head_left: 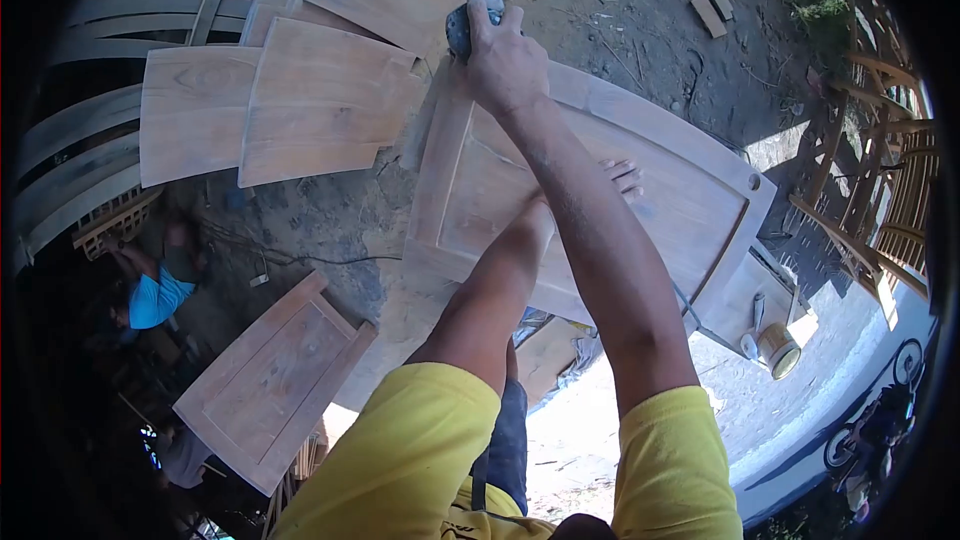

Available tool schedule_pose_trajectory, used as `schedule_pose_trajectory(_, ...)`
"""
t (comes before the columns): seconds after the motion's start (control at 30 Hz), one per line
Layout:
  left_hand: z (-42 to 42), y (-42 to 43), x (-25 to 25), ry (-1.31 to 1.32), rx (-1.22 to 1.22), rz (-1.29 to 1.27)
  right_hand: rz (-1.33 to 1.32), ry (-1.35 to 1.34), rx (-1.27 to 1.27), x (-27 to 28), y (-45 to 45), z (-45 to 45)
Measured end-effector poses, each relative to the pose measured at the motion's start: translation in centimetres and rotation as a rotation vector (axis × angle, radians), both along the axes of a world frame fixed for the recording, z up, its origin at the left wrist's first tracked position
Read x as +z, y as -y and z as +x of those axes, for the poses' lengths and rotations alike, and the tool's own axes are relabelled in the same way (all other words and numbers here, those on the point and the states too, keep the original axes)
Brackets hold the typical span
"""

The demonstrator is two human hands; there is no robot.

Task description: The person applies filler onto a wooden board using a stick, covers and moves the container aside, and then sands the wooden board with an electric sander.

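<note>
A framed wooden cabinet door lies in front of me, its surface pale with dust. My right hand grips a dusty dark-blue tool that looks like a palm sander, at the door's far left corner. Its underside is hidden. My left hand rests on the door's inset panel, fingers stretched out. Across it passes my right forearm, covering most of that hand.
Several loose wooden panels lie at the left, near slatted wood. Another framed door is at lower left. A person in a blue shirt is beyond it. A can stands at right; a motorcycle is farther off.
</note>
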State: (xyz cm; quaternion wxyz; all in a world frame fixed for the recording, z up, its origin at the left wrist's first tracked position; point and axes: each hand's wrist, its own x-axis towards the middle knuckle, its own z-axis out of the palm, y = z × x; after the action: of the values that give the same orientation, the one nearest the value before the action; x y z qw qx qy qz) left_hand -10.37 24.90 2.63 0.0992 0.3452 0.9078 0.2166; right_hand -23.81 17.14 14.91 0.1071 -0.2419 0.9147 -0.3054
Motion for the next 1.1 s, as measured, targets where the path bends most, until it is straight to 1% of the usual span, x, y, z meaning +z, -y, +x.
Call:
schedule_pose_trajectory(0.07, 0.0, 0.2, 1.0, 0.003, -0.01, 0.057, -0.047, -0.027, 0.076, -0.2, 1.2, 1.8)
schedule_pose_trajectory(0.1, 0.2, 0.1, 0.4, 0.0, 0.0, 0.061, -0.043, -0.029, 0.086, 0.0, 1.3, 2.6)
schedule_pose_trajectory(0.17, 0.4, -0.1, -0.7, -0.166, 0.048, 0.179, 0.027, -0.053, 0.331, 0.5, 1.3, 3.7)
schedule_pose_trajectory(0.2, 0.6, -0.1, -1.1, -0.188, 0.065, 0.202, 0.03, -0.054, 0.347, 0.8, 1.4, 3.5)
schedule_pose_trajectory(0.27, 1.1, 0.2, -1.5, -0.145, 0.068, 0.188, 0.028, -0.048, 0.246, 1.3, 0.8, 1.6)
schedule_pose_trajectory(0.33, 1.6, 0.7, -1.0, -0.08, 0.064, 0.156, 0.096, -0.084, 0.08, 1.2, 0.6, -1.2)
schedule_pose_trajectory(0.47, 1.9, 0.8, -0.7, -0.051, 0.074, 0.144, 0.129, -0.091, 0.035, 0.7, 0.2, -0.9)
schedule_pose_trajectory(0.53, 1.7, 0.6, -0.5, -0.055, 0.082, 0.133, 0.031, -0.13, 0.262, -0.3, -0.4, 2.9)
schedule_pose_trajectory(0.6, 1.9, 0.9, -0.4, -0.061, 0.094, 0.117, 0.085, -0.004, 0.48, 0.8, -1.4, 6.1)
schedule_pose_trajectory(0.63, 2.0, 1.1, -0.2, -0.055, 0.101, 0.113, 0.093, -0.013, 0.493, 0.9, -1.4, 6.1)
schedule_pose_trajectory(0.7, 2.2, 1.2, -0.3, -0.042, 0.107, 0.106, 0.109, -0.027, 0.415, 0.9, -1.9, 6.1)
schedule_pose_trajectory(0.8, 2.5, 1.2, -0.5, -0.015, 0.116, 0.107, 0.143, -0.071, 0.142, 1.1, -0.4, 2.4)
schedule_pose_trajectory(0.83, 2.7, 1.1, -0.6, -0.004, 0.115, 0.105, 0.154, -0.067, 0.147, 0.4, 0.4, 1.8)
schedule_pose_trajectory(0.9, 2.7, 0.9, -0.7, 0.008, 0.117, 0.097, 0.119, -0.201, 0.027, -0.1, 1.8, 0.9)
schedule_pose_trajectory(0.93, 2.7, 0.8, -0.6, 0.011, 0.116, 0.09, 0.13, -0.207, 0.034, 0.0, 2.1, 1.4)
schedule_pose_trajectory(1.0, 2.5, 0.8, -0.2, 0.024, 0.112, 0.076, 0.111, -0.179, 0.165, 0.0, 3.2, 2.9)
schedule_pose_trajectory(1.03, 2.3, 0.8, 0.1, 0.033, 0.109, 0.065, 0.075, -0.182, 0.28, 0.2, 3.3, 3.5)
schedule_pose_trajectory(1.1, 1.8, 0.5, 0.6, 0.075, 0.098, 0.031, 0.115, -0.195, 0.283, 0.6, 3.6, 3.0)
